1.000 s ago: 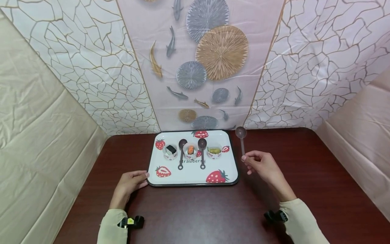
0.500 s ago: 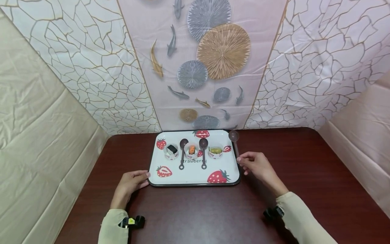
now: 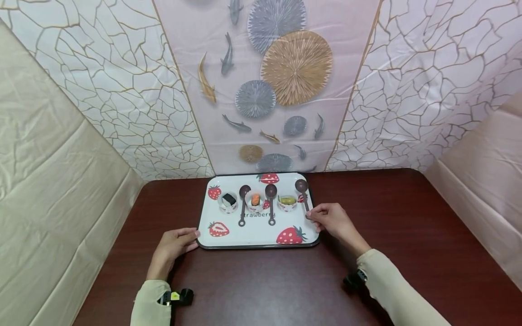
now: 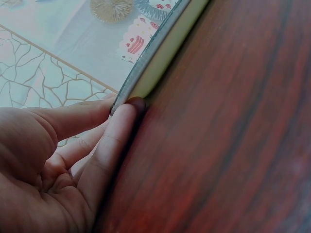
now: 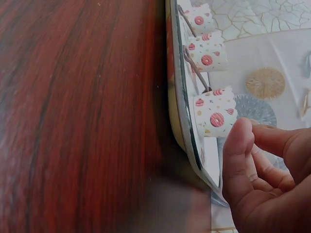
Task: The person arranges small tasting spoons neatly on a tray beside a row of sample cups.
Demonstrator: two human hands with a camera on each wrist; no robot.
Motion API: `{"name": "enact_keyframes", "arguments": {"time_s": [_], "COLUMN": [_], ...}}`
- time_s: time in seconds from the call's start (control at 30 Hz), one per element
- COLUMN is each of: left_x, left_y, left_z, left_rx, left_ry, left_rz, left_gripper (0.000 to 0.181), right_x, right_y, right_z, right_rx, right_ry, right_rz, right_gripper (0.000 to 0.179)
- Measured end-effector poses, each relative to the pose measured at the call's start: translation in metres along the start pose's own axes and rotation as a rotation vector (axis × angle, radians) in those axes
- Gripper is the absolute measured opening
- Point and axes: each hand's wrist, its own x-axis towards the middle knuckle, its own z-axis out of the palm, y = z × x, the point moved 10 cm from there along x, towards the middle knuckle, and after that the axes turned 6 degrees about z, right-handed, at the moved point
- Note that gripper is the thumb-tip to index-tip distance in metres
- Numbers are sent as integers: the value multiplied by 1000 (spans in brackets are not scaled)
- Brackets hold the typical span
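My right hand pinches the handle end of a dark brown measuring spoon at the right side of a white strawberry-print tray. The spoon's bowl points to the back. At the tray's front left corner, my left hand grips the rim, thumb above and a finger under it in the left wrist view. Two like spoons lie between three small printed paper cups. The cups hold a rice ball with a black wrap, an orange-topped sushi piece and something green.
The tray lies at the back of a dark reddish-brown wooden table. Behind it hangs a patterned cloth. Beige cloth walls close in both sides. In the right wrist view the nearest paper cup stands close to my fingers.
My right hand has moved left with the measuring spoon, from beyond the tray's right edge to over its right side. The left hand has stayed at the tray's corner.
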Motion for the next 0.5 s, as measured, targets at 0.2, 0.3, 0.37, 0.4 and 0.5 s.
{"name": "enact_keyframes", "arguments": {"time_s": [0.2, 0.3, 0.37, 0.4, 0.5], "left_x": [-1, 0, 1, 1, 2], "left_y": [-1, -1, -1, -1, -2], "left_z": [0, 0, 0, 0, -1], "left_rx": [0, 1, -4, -3, -5], "left_ry": [-1, -5, -6, -5, -1], "left_rz": [-5, -2, 2, 2, 1], "left_gripper": [47, 48, 49, 49, 49], "right_x": [7, 10, 11, 12, 15], "right_y": [7, 10, 12, 12, 13], "right_z": [6, 9, 9, 9, 9], "right_rx": [4, 14, 19, 23, 19], "right_ry": [33, 33, 37, 42, 43], "right_rz": [48, 62, 71, 80, 84], "right_gripper": [15, 15, 15, 15, 16]}}
